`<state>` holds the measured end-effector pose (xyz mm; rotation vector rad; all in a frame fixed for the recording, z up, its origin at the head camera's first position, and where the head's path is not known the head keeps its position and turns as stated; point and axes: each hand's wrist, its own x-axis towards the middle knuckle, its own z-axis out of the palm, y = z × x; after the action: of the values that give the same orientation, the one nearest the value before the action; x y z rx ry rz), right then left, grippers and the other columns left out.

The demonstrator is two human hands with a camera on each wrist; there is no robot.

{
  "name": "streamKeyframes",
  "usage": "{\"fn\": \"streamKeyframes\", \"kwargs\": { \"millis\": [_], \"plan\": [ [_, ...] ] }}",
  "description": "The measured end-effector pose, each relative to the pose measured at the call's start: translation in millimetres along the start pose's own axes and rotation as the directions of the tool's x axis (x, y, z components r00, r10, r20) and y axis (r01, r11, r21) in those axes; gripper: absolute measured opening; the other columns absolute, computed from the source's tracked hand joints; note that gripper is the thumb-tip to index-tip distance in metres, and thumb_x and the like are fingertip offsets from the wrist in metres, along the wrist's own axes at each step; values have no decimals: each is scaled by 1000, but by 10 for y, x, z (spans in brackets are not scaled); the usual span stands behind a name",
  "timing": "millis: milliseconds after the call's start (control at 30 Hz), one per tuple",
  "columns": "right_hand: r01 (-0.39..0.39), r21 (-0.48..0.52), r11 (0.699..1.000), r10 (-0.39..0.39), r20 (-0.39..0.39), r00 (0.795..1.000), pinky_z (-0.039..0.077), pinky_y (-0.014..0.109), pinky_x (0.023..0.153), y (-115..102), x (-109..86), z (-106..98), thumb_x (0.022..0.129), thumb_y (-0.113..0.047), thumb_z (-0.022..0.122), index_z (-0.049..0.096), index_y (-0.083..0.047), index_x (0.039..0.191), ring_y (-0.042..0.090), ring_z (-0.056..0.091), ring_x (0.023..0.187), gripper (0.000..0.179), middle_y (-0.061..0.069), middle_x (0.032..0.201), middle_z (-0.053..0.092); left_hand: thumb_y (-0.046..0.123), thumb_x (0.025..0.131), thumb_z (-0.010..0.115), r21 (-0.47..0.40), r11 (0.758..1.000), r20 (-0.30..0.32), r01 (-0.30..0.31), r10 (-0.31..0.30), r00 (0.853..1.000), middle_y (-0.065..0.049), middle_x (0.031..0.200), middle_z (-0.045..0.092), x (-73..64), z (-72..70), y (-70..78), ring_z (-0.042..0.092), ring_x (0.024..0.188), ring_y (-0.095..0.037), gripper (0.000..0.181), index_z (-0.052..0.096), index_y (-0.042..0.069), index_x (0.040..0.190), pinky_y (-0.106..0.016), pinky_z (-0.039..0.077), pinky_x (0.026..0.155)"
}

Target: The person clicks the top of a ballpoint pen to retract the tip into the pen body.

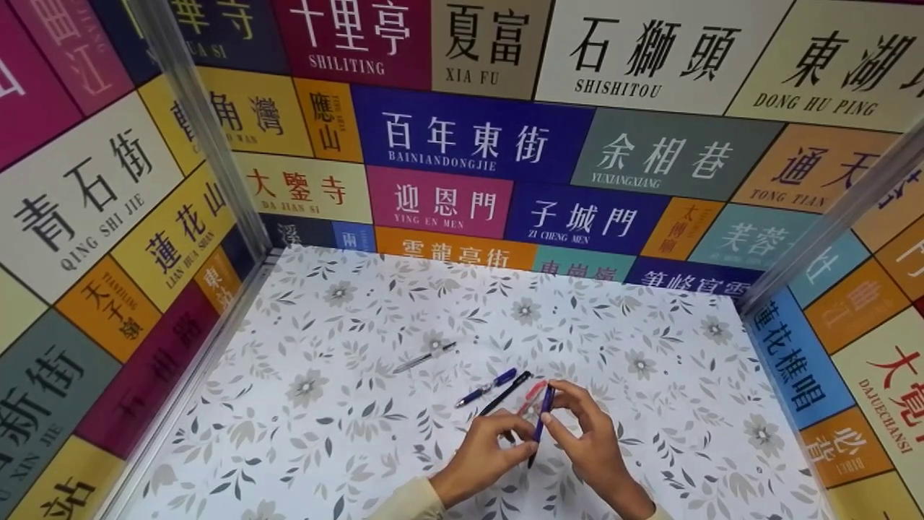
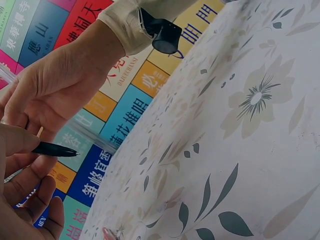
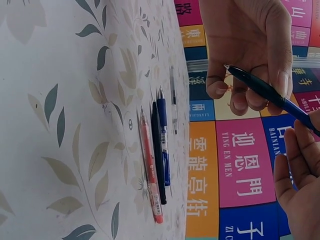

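Observation:
Between both hands, above the table, is a slim pen with a blue-purple barrel (image 1: pixel 546 406) and a dark grip section (image 3: pixel 255 85), its metal writing tip bare. My left hand (image 1: pixel 487 455) pinches it near the dark grip. Higher up the barrel, thumb and fingers of my right hand (image 1: pixel 595 451) hold the other end. Just beyond the hands lie a red pen (image 3: pixel 151 167), a black pen (image 3: pixel 157 150) and a blue pen (image 3: pixel 163 130), side by side. In the head view the left hand hides part of the red and black pens.
A clear pen (image 1: pixel 426 357) lies farther back and left on the white table (image 1: pixel 346 455), whose cover has a grey leaf and flower print. Panels with colourful Chinese street names (image 1: pixel 462 137) rise along the back and both sides, with clear corner strips (image 1: pixel 216 130).

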<state>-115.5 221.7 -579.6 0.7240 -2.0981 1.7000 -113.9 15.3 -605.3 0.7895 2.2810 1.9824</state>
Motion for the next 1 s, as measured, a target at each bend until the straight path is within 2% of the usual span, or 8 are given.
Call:
{"fn": "streamKeyframes", "kwargs": {
  "millis": [233, 500, 600, 733, 833, 1000],
  "plan": [
    [13, 13, 1000, -13, -1, 1000, 57, 26, 98, 0, 3, 23, 92, 22, 74, 64, 2, 145, 26, 74, 101, 57, 13, 114, 75, 5, 95, 82, -5, 1000, 5, 4, -3, 1000, -8, 99, 82, 0, -13, -4, 72, 94, -15, 13, 84, 14, 105, -37, 61, 88],
    [57, 17, 998, -57, -12, 998, 57, 26, 98, 28, 15, 56, 91, 25, 72, 62, 8, 143, 26, 73, 101, 56, 18, 111, 74, 8, 97, 82, 7, 1000, -9, 7, -7, 1000, -1, 98, 81, 7, -19, -24, 69, 93, -7, 12, 85, 15, 105, -35, 60, 87],
    [31, -8, 999, -31, -22, 999, 56, 25, 99, 32, 4, 56, 92, 23, 72, 60, 4, 148, 26, 73, 99, 60, 15, 108, 75, 9, 98, 82, 6, 1000, -1, 28, -28, 1000, 4, 98, 80, 14, -23, -19, 70, 94, -10, 11, 85, 16, 106, -33, 58, 87],
    [-14, -27, 1000, 13, -32, 999, 54, 23, 103, 23, -8, 49, 94, 20, 72, 57, -1, 152, 23, 74, 97, 63, 18, 102, 74, 11, 98, 82, 23, 999, 6, 26, -26, 1000, 6, 98, 80, 22, -35, -9, 70, 94, -10, 9, 84, 16, 106, -34, 59, 88],
    [-8, -16, 1000, 7, -33, 999, 54, 23, 104, 37, -12, 46, 94, 21, 72, 54, 4, 152, 22, 74, 97, 62, 22, 101, 73, 11, 98, 83, 39, 999, 2, 9, -9, 1000, 2, 100, 81, 25, -54, -10, 69, 95, -6, 9, 84, 15, 106, -37, 60, 88],
    [6, 2, 1000, -6, -34, 999, 52, 21, 103, 50, -22, 34, 95, 22, 69, 47, 10, 152, 23, 73, 97, 63, 17, 102, 74, 10, 99, 82, 58, 998, -5, -14, 15, 1000, -1, 102, 81, 34, -85, -24, 70, 95, -8, 10, 84, 15, 107, -44, 61, 87]
  ]
}}
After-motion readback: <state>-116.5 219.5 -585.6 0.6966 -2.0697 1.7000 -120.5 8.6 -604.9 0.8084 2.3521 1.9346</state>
